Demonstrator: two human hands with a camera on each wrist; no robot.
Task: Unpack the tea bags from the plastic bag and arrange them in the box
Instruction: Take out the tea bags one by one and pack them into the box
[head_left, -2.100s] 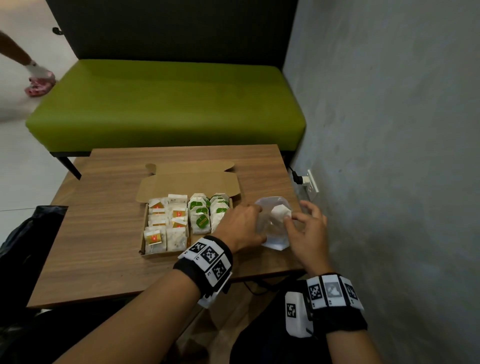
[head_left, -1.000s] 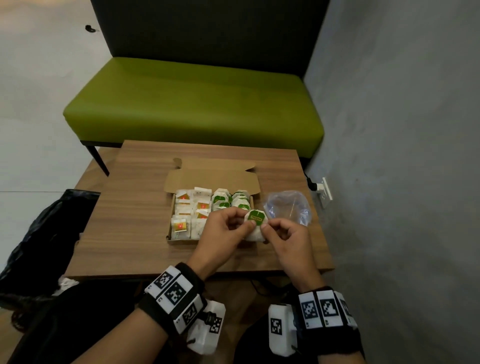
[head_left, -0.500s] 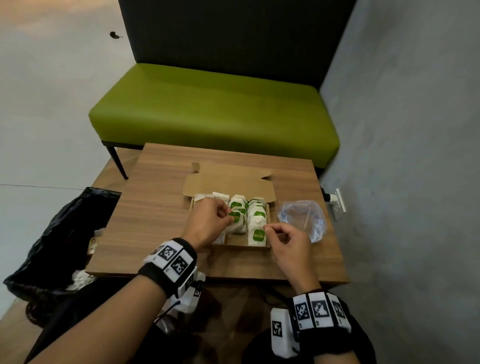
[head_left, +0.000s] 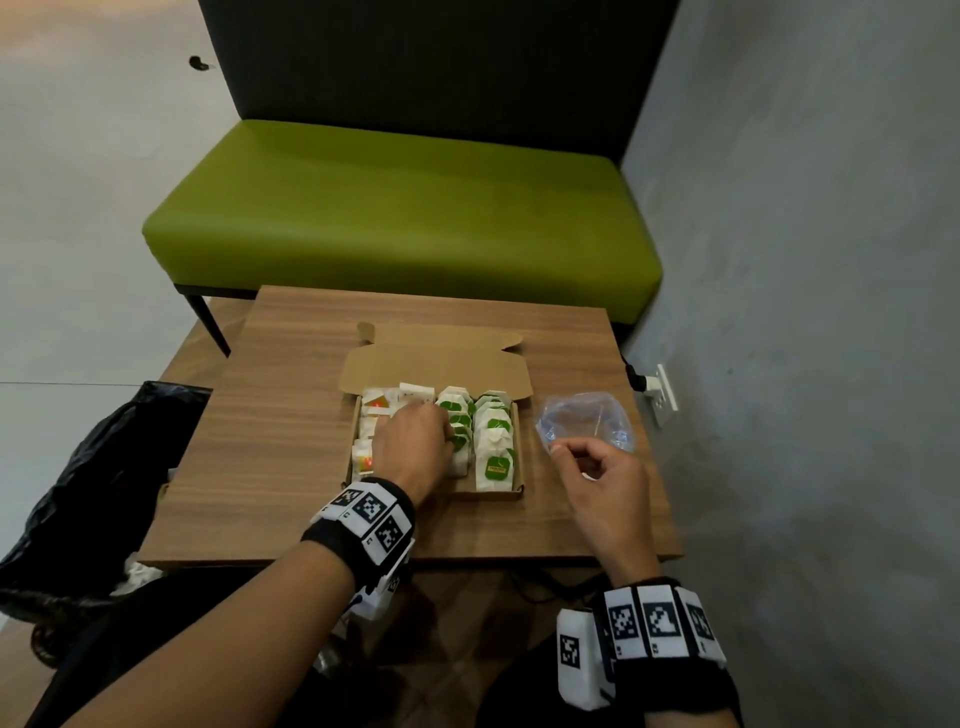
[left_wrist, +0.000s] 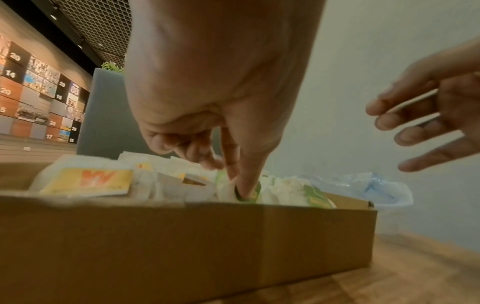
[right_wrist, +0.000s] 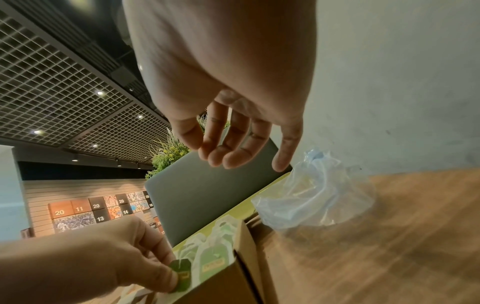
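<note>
Cardboard, plain brown, makes up the box (head_left: 498, 492) that sits open on the wooden surface (head_left: 291, 415), its lid flap folded back toward a green bench (head_left: 405, 218). Tea bags (head_left: 493, 441) stand packed inside in rows: white sachets with orange-and-yellow labels on the left side, white sachets with green labels in 2 rows on the right.

Reaching into the middle of the box, the left hand (head_left: 413, 447) has its fingers curled down among the sachets. In the left wrist view its thumb and a fingertip pinch a green tag (left_wrist: 250, 190) on one tea bag in the left-hand green row; the right wrist view shows the same pinch from the side, at the near end of the box.

Just right of the box, the right hand (head_left: 605, 483) hovers above the surface and holds nothing. Its fingers (right_wrist: 226, 148) are loosely bent and a little apart, with the thumb separate from them.

Beyond that hand lies the clear plastic bag (head_left: 584, 418), crumpled on the surface near its right edge, well clear of the box wall. Whether anything is inside it cannot be told.

A black bin bag (head_left: 83, 483) sits on the floor to the left of the surface, and a wall socket (head_left: 662, 395) with a plug is on the grey wall to the right.
</note>
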